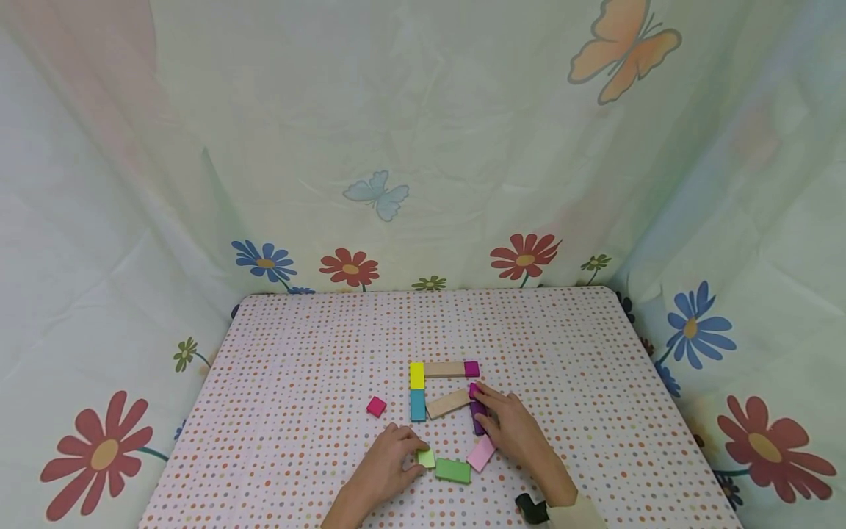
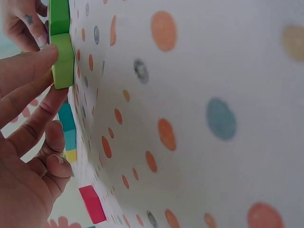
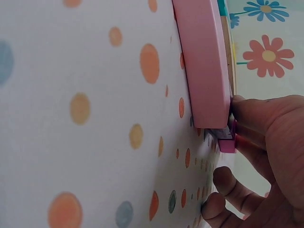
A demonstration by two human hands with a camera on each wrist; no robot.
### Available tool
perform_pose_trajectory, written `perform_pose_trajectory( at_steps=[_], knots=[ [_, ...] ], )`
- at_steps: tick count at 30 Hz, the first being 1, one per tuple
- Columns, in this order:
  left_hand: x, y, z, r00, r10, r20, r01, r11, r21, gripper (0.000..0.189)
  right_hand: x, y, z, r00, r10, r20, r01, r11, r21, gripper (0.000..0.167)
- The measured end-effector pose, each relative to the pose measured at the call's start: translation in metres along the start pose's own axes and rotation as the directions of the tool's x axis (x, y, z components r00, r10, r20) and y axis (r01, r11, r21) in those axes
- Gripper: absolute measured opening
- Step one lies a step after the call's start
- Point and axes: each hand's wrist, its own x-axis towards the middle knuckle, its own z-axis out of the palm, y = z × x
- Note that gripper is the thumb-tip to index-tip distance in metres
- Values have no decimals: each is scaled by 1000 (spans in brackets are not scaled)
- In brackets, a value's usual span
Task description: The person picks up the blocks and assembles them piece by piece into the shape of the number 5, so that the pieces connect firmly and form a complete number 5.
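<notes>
My left hand (image 1: 388,457) pinches a small light green block (image 1: 426,458) on the tabletop; in the left wrist view, thumb and finger sit at the sides of this light green block (image 2: 63,61). A longer green block (image 1: 452,471) lies just right of it. With thumb and fingers, my right hand (image 1: 515,426) holds a dark purple block (image 1: 478,417), whose far end borders a magenta block (image 1: 473,389) at the fingertips. A pink block (image 1: 481,452) slants below that hand and looms large in the right wrist view, partly covering the purple one.
Beyond the hands, a yellow block (image 1: 417,375) and a teal block (image 1: 418,405) form a column. A wooden plank (image 1: 444,369) runs from it to another magenta block (image 1: 471,369). A second plank (image 1: 448,403) lies slanted. A red-pink block (image 1: 376,406) sits apart on the dotted table (image 1: 297,353).
</notes>
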Motion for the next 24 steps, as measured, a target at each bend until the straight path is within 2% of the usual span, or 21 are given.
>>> perform_pose_trajectory(
  at_steps=[7,15,20,24],
  knots=[
    [0,1,0,1000,0,5,0,1000,9,29,-1,-1,-1,1000,-11,-18,11,1000,-4,48],
    [-1,1,1,1000,-11,7,11,1000,0,30,-1,-3,-3,1000,13,24,-14,1000,4,48],
    [-1,0,2,1000,-6,-4,6,1000,-6,30,0,-4,-4,1000,16,22,-16,1000,2,48],
    [-1,-2,1,1000,-26,-3,26,999,-21,31,0,-4,-4,1000,16,21,-16,1000,-6,48]
  ],
)
